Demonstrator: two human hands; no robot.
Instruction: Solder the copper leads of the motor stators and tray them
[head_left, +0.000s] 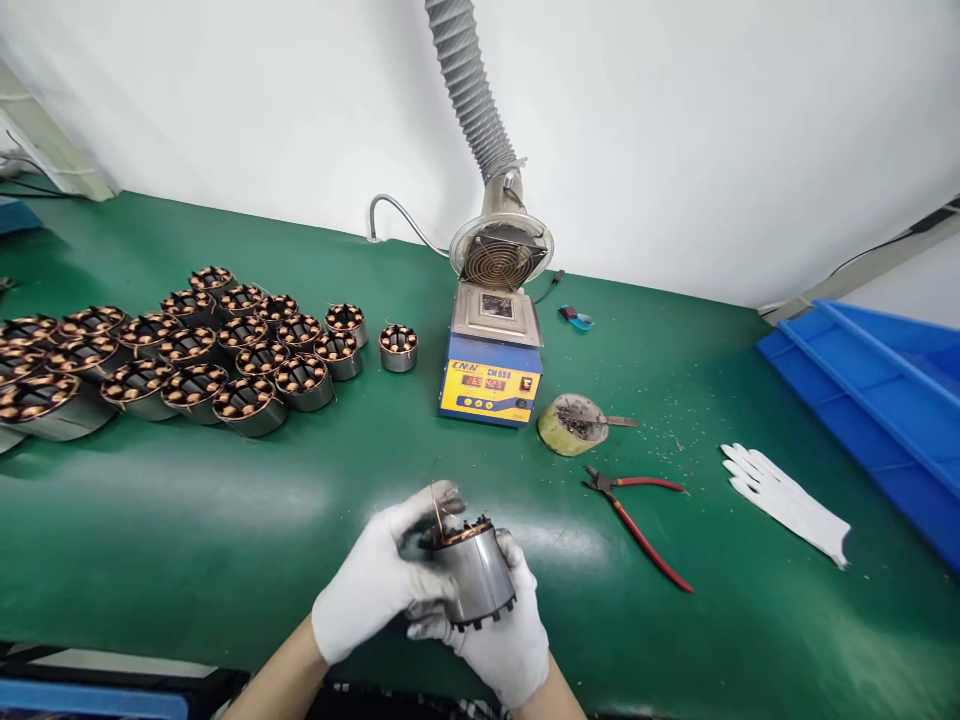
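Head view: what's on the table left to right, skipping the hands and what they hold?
Cluster of copper-wound rings → single copper-wound ring off on its own → blue-and-yellow heater → round tin → red-handled pliers → loose white glove → blue bin.

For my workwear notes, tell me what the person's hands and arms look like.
The left hand and right hand wear plain white gloves, smudged dark grey around the fingers. The forearms are bare where visible, with no sleeves showing.
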